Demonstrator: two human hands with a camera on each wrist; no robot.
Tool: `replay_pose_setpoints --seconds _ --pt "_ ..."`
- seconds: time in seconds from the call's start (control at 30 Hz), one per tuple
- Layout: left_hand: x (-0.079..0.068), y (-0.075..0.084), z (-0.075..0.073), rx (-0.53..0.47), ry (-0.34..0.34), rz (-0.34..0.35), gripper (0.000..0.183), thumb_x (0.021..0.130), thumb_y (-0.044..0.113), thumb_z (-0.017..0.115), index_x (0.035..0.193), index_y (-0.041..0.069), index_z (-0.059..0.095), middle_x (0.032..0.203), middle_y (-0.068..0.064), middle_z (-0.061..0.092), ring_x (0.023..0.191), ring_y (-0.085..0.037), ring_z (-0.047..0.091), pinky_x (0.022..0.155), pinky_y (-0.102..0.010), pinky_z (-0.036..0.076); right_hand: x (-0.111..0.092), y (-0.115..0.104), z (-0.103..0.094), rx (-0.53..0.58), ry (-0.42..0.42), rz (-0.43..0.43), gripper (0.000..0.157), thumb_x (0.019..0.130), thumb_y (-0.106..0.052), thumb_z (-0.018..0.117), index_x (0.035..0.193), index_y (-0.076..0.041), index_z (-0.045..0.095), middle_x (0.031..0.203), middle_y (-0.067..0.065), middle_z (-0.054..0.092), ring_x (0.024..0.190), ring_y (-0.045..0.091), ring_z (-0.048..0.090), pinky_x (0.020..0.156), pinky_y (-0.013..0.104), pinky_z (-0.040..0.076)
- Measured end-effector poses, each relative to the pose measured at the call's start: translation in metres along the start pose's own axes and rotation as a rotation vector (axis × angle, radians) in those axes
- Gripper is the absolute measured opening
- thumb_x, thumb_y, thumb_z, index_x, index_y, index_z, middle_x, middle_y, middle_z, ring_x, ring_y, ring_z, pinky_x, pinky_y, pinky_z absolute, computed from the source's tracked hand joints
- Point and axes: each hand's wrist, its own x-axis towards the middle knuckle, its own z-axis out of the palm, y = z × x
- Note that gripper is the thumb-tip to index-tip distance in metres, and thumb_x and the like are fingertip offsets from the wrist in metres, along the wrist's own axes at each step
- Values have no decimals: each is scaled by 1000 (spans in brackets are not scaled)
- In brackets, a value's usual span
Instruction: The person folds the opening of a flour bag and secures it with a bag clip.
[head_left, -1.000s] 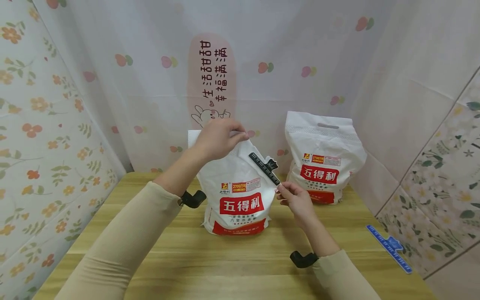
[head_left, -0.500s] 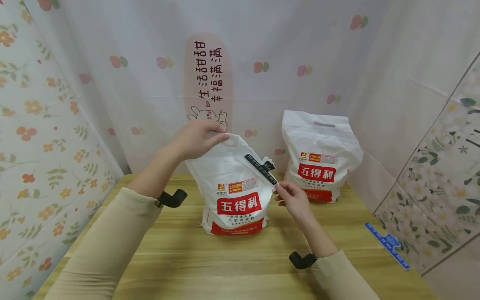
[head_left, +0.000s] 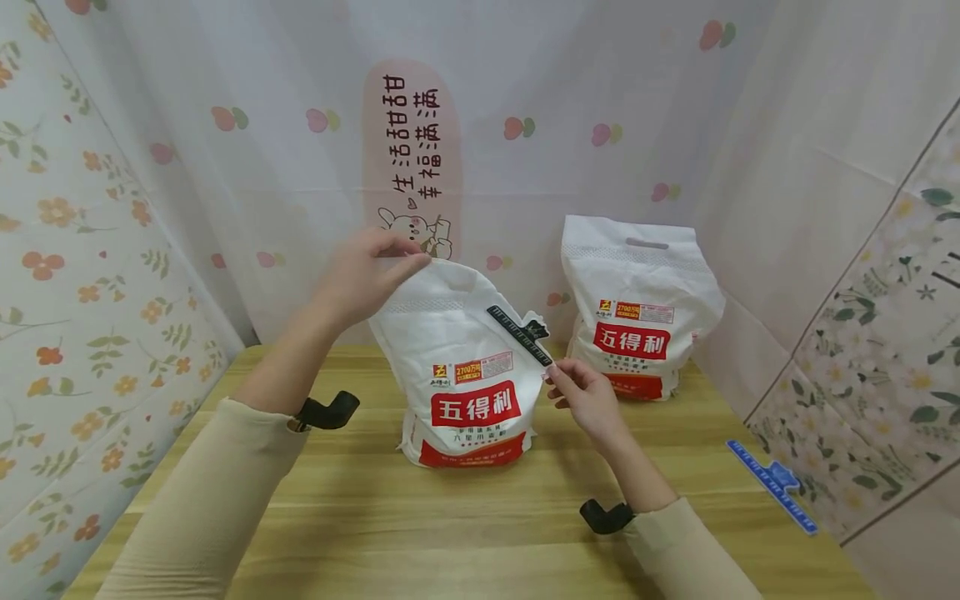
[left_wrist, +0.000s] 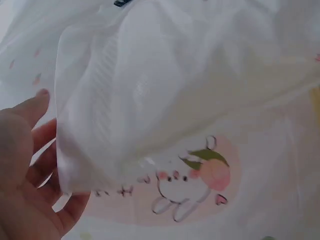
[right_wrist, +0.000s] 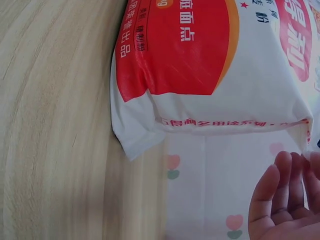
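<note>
Front bag (head_left: 429, 333) seems heavy, soft, best held up top; right grip (head_left: 588, 402) pinches its corner, left grip (head_left: 363, 275) spread.

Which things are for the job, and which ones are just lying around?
For the job:
front bag
black strip, at the bag's upper edge
left hand, at the bag's top
right hand, at the bag's side

Probably just there:
back bag, untouched
blue strip, on the table
</note>
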Motion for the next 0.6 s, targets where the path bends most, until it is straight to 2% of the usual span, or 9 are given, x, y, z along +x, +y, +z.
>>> replay_pose_setpoints --seconds 0.1,0.17,0.23,0.3,0.37,0.43,0.5,0.6 --pt "-17 -17 -3 -186 58 -103 55 107 41 71 153 12 60 144 -17 66 135 -36 62 111 -58 53 0 0 -1 13 -1 -6 34 114 -32 62 133 -5 68 126 18 71 100 21 72 86 27 62" --pt "-29 -30 -2 -317 77 -187 69 107 45 69 164 14 46 153 -18 61 136 -34 62 109 -51 56 0 -2 0 21 6 -17 35 114 -32 62 134 -4 68 124 17 72 100 20 72 86 27 62" --pt "-40 -40 4 -471 64 -275 76 108 46 67 169 13 35 159 -19 56 133 -31 65 103 -41 60 1 -2 1 26 18 -26 33 114 -30 62 132 -3 69 119 14 73 97 19 71 84 26 63" --pt "-48 -48 13 -588 46 -314 73 110 41 65 167 6 36 153 -20 59 123 -23 70 96 -31 62 2 -2 3 29 29 -30 31 114 -28 62 130 -2 69 115 10 73 95 18 71 83 26 63" --pt "-55 -54 23 -672 46 -318 63 112 34 64 159 -4 45 138 -16 69 108 -15 73 90 -26 64 3 -1 3 25 34 -26 30 114 -27 62 129 -2 69 113 9 73 94 18 71 82 24 62" --pt "-59 -57 30 -705 69 -288 51 113 26 63 147 -11 56 118 -5 76 96 -9 74 85 -24 65 3 -1 3 20 35 -26 30 114 -27 62 129 -2 69 114 11 72 94 18 71 82 24 62" --pt "-60 -59 36 -696 127 -244 42 112 21 64 134 -15 65 101 6 76 89 -6 73 82 -23 65 3 -2 3 10 39 -25 29 114 -27 62 129 -3 69 116 12 73 94 18 71 83 25 61" --pt "-61 -59 41 -671 215 -186 36 110 18 68 127 -14 71 93 15 74 85 -4 73 77 -23 65 1 -3 2 -9 39 -17 28 114 -27 62 127 -4 69 119 15 72 95 19 70 83 26 61"
